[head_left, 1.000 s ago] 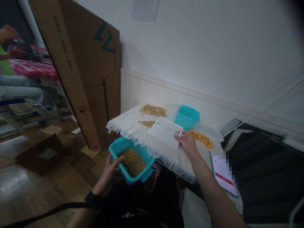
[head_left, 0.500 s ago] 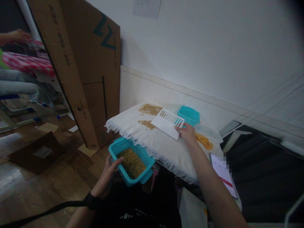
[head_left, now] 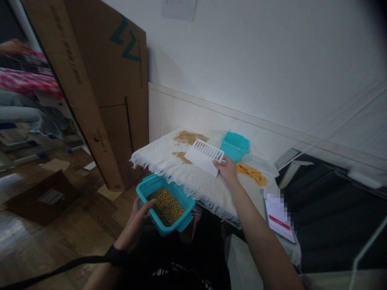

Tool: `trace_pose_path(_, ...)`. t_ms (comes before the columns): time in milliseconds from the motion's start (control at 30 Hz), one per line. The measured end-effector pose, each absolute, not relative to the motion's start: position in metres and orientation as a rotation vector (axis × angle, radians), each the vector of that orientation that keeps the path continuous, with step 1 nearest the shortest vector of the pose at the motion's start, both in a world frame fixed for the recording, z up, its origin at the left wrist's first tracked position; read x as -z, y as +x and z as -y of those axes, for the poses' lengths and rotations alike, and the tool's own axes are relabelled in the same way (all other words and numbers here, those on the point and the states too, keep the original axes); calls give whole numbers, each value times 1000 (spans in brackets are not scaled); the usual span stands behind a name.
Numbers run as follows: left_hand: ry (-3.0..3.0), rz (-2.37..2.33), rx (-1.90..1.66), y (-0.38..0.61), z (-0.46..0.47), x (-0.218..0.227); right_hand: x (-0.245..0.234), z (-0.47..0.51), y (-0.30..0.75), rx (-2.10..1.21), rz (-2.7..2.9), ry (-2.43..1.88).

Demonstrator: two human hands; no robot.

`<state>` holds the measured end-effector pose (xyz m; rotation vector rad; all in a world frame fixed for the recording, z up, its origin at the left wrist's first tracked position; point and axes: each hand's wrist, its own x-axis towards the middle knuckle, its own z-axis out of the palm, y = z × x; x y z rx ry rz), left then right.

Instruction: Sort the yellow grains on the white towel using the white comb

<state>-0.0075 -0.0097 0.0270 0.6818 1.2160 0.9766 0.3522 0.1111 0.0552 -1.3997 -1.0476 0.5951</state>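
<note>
My left hand (head_left: 138, 217) grips the near left side of a teal plastic box (head_left: 148, 189), thumb over its rim. Inside lie many dried soybeans (head_left: 169, 205). The box is held just below the fringed front edge of a white tablecloth (head_left: 157, 157). Over the cloth, my right hand (head_left: 225, 168) is closed on the right end of a flat white slotted scraper (head_left: 201, 158). Its left edge meets a small patch of soybeans (head_left: 182, 156) and hides part of it. Farther back, a wider patch of loose soybeans (head_left: 190, 137) is spread on the cloth.
A second teal box (head_left: 236, 145) stands at the back of the table, beside an orange cloth (head_left: 252, 174) and a clear lid (head_left: 263, 164). A tablet (head_left: 279, 221) lies at the right. A tall cardboard box (head_left: 111, 100) stands left; another person's hand (head_left: 16, 47) shows beyond it.
The scraper in my right hand has shifted slightly left across the cloth, toward the small soybean patch. My left hand keeps holding the box below the edge. The whole view has turned slightly.
</note>
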Motion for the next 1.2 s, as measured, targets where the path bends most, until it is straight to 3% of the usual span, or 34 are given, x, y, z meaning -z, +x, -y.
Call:
trace_pose_path(567, 622, -1195, -987, -7, 6, -24, -53, -113, 364, -456, 947, -1488)
trace_pose_path(1200, 660, -1194, -964, -9, 6, -25, -56, -110, 363, -576, 924, -1505)
